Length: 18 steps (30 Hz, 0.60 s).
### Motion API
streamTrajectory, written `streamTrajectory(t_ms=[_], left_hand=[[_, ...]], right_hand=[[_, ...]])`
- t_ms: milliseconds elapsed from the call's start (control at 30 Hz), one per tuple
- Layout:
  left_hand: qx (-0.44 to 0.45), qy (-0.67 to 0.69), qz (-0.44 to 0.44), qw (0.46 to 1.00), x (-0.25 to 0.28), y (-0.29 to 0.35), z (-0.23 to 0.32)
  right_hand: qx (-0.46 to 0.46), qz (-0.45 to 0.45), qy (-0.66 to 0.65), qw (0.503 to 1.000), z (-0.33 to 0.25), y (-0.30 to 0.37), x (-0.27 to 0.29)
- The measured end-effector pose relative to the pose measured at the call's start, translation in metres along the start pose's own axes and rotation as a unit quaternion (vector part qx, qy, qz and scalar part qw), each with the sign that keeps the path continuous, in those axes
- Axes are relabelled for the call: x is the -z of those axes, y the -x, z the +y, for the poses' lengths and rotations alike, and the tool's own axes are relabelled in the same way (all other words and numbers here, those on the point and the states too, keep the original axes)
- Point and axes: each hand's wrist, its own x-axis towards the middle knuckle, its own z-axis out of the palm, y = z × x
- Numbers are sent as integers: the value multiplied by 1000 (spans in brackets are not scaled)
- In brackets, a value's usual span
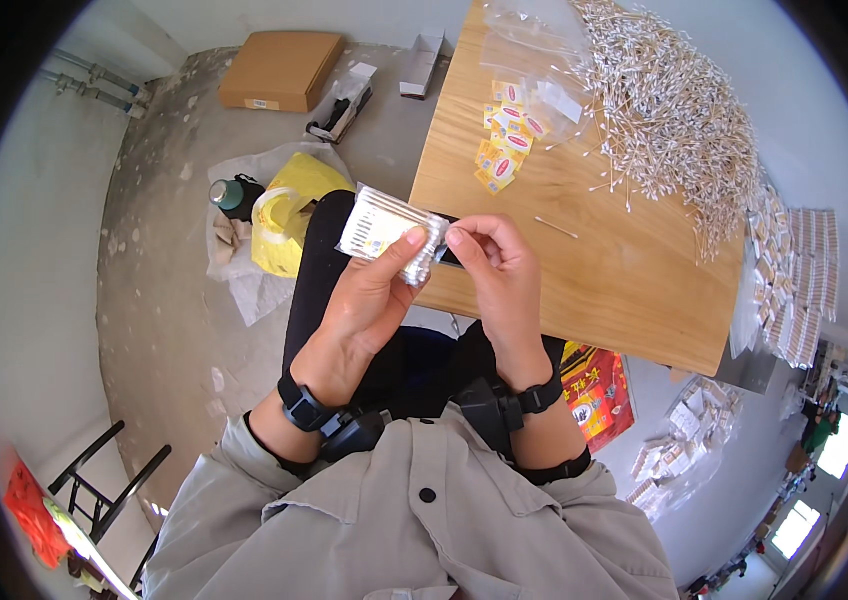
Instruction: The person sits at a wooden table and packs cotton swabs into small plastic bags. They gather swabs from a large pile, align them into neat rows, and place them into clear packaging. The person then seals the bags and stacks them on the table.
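Observation:
A clear plastic packet of cotton swabs (384, 222) lies in my left hand (359, 305), its thumb pressed on the front. Wooden sticks and white tips show through the film, with a small yellow patch near the thumb. At the packet's right end, my right hand (506, 280) pinches the film between thumb and forefinger. Both hands are over my lap, by the left edge of the wooden table (624, 300). One loose cotton swab (556, 227) rests on the tabletop, right of my right hand.
A big heap of loose cotton swabs (669, 110) covers the table's far right. Yellow cards (504, 145) and clear bags (544, 35) lie left of it. Packed swabs (809, 280) stack beyond the right edge. A cardboard box (282, 70) and yellow bag (284, 235) sit on the floor.

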Motion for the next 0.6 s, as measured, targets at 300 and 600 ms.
streamTrajectory(t_ms=[300, 600], left_hand=[[-3, 72, 55, 996, 12, -9, 10], [-61, 27, 13, 998, 6, -7, 0]], right_hand=[[37, 111, 45, 992, -7, 5, 0], [-2, -45, 79, 996, 5, 9, -18]])
